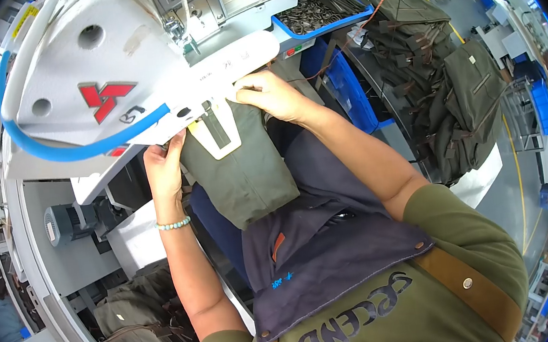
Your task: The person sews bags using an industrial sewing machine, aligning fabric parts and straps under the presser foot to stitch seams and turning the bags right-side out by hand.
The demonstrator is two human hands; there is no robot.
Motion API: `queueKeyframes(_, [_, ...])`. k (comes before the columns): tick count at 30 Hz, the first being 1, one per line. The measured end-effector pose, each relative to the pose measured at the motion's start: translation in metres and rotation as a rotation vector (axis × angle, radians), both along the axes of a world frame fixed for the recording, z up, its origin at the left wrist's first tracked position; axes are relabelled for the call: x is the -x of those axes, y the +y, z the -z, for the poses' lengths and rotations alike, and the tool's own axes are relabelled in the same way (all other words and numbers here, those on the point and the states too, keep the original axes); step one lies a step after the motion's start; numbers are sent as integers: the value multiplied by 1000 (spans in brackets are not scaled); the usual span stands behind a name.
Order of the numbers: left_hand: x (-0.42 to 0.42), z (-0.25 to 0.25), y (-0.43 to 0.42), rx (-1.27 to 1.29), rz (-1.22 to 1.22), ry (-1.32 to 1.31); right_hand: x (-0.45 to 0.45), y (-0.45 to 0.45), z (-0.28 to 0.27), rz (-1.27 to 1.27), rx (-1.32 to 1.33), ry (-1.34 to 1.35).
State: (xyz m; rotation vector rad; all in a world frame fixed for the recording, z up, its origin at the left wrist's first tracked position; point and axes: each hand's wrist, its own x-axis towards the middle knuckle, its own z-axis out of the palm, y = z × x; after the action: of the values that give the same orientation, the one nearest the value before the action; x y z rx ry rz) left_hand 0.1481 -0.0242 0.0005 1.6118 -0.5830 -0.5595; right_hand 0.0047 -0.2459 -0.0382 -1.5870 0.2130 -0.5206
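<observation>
An olive-green fabric piece [241, 181] hangs from the front of a white sewing machine [139, 58]. A pale U-shaped frame [231, 150] lies against its upper part, around a dark strip. My left hand [167, 169] pinches the fabric's upper left edge, fingers partly hidden behind it. Closed at the upper right edge, my right hand [272, 97] has thumb and fingers together beside the white machine arm [241, 56].
A blue-rimmed tray [323, 13] of dark small parts stands behind the machine arm. Blue bins [349, 88] sit to the right, near piled green bags [440, 84]. More bags [146, 321] lie at lower left. A blue hose [82, 149] curves across the machine.
</observation>
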Motion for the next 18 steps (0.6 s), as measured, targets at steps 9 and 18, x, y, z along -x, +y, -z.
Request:
queueKeyframes(9, [15, 96, 9, 278, -167, 395, 7, -6, 86, 97, -621, 333])
queueKeyframes(18, [92, 171, 64, 315, -28, 926, 70, 50, 126, -413, -710, 304])
